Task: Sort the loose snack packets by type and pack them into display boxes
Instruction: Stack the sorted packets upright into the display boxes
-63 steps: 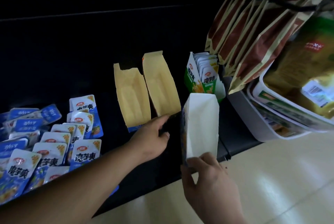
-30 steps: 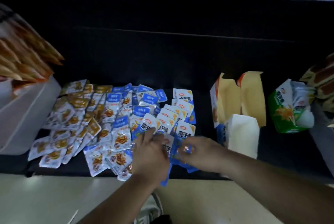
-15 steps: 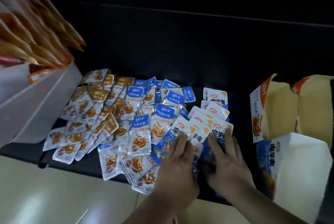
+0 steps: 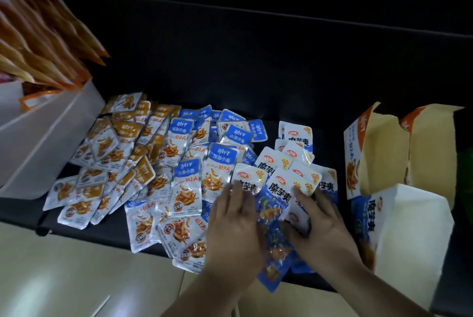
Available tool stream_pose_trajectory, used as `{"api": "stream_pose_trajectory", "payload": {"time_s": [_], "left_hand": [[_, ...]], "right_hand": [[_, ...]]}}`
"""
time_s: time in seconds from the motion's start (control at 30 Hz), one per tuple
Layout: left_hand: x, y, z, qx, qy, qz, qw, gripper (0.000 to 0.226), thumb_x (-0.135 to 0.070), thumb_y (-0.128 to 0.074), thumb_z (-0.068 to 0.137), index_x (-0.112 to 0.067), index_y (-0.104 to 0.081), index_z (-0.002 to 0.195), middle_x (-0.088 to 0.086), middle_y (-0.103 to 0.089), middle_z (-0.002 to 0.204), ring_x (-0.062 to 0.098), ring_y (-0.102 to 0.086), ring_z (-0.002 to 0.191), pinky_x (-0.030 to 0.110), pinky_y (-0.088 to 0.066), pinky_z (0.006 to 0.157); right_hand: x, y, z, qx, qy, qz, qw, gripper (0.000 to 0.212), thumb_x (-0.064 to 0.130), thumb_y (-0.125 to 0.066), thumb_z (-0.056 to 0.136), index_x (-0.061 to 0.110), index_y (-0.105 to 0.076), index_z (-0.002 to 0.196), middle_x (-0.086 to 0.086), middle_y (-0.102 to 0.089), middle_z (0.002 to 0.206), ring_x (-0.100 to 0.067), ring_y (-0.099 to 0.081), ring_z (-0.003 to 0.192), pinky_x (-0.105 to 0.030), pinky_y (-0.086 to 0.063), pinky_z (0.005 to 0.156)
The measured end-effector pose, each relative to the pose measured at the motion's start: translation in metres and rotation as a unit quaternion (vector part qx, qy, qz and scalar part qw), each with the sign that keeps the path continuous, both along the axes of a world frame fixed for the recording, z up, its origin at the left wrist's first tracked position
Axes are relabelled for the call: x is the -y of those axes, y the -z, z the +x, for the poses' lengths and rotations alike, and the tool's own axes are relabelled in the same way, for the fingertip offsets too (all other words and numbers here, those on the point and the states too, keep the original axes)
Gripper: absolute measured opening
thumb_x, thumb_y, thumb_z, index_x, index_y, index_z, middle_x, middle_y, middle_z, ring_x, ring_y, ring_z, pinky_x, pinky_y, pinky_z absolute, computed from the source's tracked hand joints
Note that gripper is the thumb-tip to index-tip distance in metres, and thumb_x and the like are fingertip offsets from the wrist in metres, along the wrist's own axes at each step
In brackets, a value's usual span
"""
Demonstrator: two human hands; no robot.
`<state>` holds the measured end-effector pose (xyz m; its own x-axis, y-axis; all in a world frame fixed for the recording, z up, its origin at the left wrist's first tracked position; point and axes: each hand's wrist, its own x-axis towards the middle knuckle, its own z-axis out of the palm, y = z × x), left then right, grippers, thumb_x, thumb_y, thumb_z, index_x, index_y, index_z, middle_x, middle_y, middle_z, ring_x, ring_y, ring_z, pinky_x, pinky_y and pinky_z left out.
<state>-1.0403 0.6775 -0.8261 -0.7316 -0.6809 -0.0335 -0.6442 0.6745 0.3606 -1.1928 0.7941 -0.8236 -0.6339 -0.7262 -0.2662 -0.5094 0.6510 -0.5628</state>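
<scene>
left hand (image 4: 235,219) — fingers straight, flat on white-blue packets (image 4: 277,188) at the black ledge (image 4: 256,73) front edge | right hand (image 4: 317,224) — fingers spread flat on same pile | blue display box (image 4: 409,227) open-topped, just right | fish packets (image 4: 186,178) heaped left

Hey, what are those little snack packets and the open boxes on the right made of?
The snack packets look like thin plastic film with a glossy finish: they catch glare and some corners curl up. The boxes look like thin cardboard, printed on the outside and plain matt tan or white on the bare faces, and one tan flap has a ragged, torn edge.
</scene>
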Motion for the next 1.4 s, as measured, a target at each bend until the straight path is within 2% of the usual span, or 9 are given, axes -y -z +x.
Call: {"api": "stream_pose_trajectory", "payload": {"time_s": [0.17, 0.3, 0.47, 0.6, 0.8, 0.97, 1.03, 1.17, 1.4], "left_hand": [[-0.014, 0.008, -0.008, 0.090, 0.034, -0.003, 0.995, 0.078, -0.046, -0.038, 0.081, 0.004, -0.061, 0.136, 0.026, -0.059, 0.141, 0.045, -0.056, 0.134, 0.064, -0.039, 0.112], [-0.022, 0.001, -0.022, 0.121, 0.061, 0.011, 0.991, 0.094, -0.062, -0.045, 0.069, 0.001, -0.060, 0.137, 0.019, -0.061, 0.140, 0.037, -0.058, 0.129, 0.059, -0.049, 0.104], [-0.014, 0.008, -0.018, 0.002, 0.027, 0.048, 0.998, 0.071, -0.036, -0.033, 0.080, -0.008, -0.061, 0.138, 0.013, -0.059, 0.144, 0.035, -0.058, 0.123, 0.051, -0.058, 0.092], [-0.005, 0.016, -0.010, 0.027, -0.016, 0.033, 0.999, 0.061, -0.040, -0.032, 0.092, -0.035, -0.043, 0.153, 0.020, -0.041, 0.158, 0.042, -0.035, 0.145, 0.056, -0.043, 0.110], [-0.020, 0.016, -0.023, 0.063, 0.024, 0.006, 0.998, 0.082, -0.055, -0.037, 0.088, -0.009, -0.040, 0.156, 0.020, -0.045, 0.157, 0.043, -0.031, 0.151, 0.063, -0.033, 0.117], [-0.024, 0.003, -0.039, 0.028, 0.044, 0.172, 0.984, 0.102, -0.064, -0.021, 0.077, -0.017, -0.008, 0.166, 0.004, -0.002, 0.174, 0.024, 0.010, 0.159, 0.044, 0.007, 0.124], [-0.023, 0.001, -0.036, 0.005, 0.035, 0.173, 0.984, 0.097, -0.055, -0.015, 0.074, -0.021, -0.021, 0.164, 0.002, -0.015, 0.172, 0.028, 0.000, 0.160, 0.053, -0.005, 0.126], [-0.009, 0.013, -0.033, -0.059, -0.028, 0.105, 0.992, 0.066, -0.023, -0.051, 0.079, -0.037, -0.052, 0.144, 0.018, -0.036, 0.162, 0.048, -0.031, 0.147, 0.060, -0.040, 0.109], [-0.006, -0.001, -0.046, -0.107, -0.122, 0.249, 0.955, 0.062, -0.031, -0.065, 0.079, -0.042, -0.052, 0.139, -0.003, -0.057, 0.137, 0.026, -0.054, 0.125, 0.047, -0.053, 0.098]], "right_hand": [[-0.001, 0.004, 0.004, 0.015, 0.039, -0.031, 0.999, 0.082, 0.041, -0.083, 0.081, 0.055, -0.039, 0.148, 0.010, 0.004, 0.170, -0.020, -0.002, 0.157, -0.038, -0.030, 0.119], [-0.010, 0.004, 0.005, 0.046, 0.039, -0.032, 0.998, 0.085, 0.042, -0.078, 0.086, 0.054, -0.029, 0.154, 0.017, -0.004, 0.169, -0.013, -0.007, 0.154, -0.030, -0.022, 0.117], [-0.011, 0.009, 0.006, -0.010, 0.024, 0.010, 1.000, 0.088, 0.056, -0.070, 0.088, 0.068, -0.008, 0.150, 0.020, 0.003, 0.170, -0.020, 0.009, 0.157, -0.055, -0.022, 0.124], [-0.005, 0.005, 0.007, -0.006, 0.022, 0.048, 0.999, 0.089, 0.055, -0.063, 0.094, 0.072, 0.006, 0.147, 0.020, 0.013, 0.169, -0.026, 0.015, 0.157, -0.056, -0.031, 0.121], [-0.002, 0.000, 0.008, 0.000, 0.026, 0.059, 0.998, 0.089, 0.058, -0.063, 0.091, 0.070, 0.004, 0.149, 0.017, 0.016, 0.169, -0.025, 0.013, 0.157, -0.053, -0.036, 0.118], [0.001, -0.007, -0.003, 0.036, 0.063, 0.089, 0.993, 0.110, 0.033, -0.075, 0.085, 0.063, 0.006, 0.153, 0.008, 0.015, 0.170, -0.028, 0.007, 0.157, -0.048, -0.031, 0.118], [0.000, -0.007, -0.008, 0.034, 0.056, 0.101, 0.993, 0.112, 0.026, -0.073, 0.086, 0.063, 0.010, 0.152, 0.008, 0.014, 0.171, -0.027, 0.009, 0.158, -0.048, -0.027, 0.120], [-0.003, -0.008, -0.008, 0.026, 0.054, 0.072, 0.996, 0.101, 0.022, -0.063, 0.092, 0.064, 0.005, 0.152, 0.012, 0.010, 0.170, -0.024, 0.005, 0.158, -0.047, -0.031, 0.119], [-0.009, -0.007, -0.007, 0.068, 0.108, 0.017, 0.992, 0.094, 0.024, -0.071, 0.094, 0.060, -0.009, 0.156, 0.006, 0.016, 0.170, -0.024, 0.003, 0.158, -0.041, -0.030, 0.118]]}}
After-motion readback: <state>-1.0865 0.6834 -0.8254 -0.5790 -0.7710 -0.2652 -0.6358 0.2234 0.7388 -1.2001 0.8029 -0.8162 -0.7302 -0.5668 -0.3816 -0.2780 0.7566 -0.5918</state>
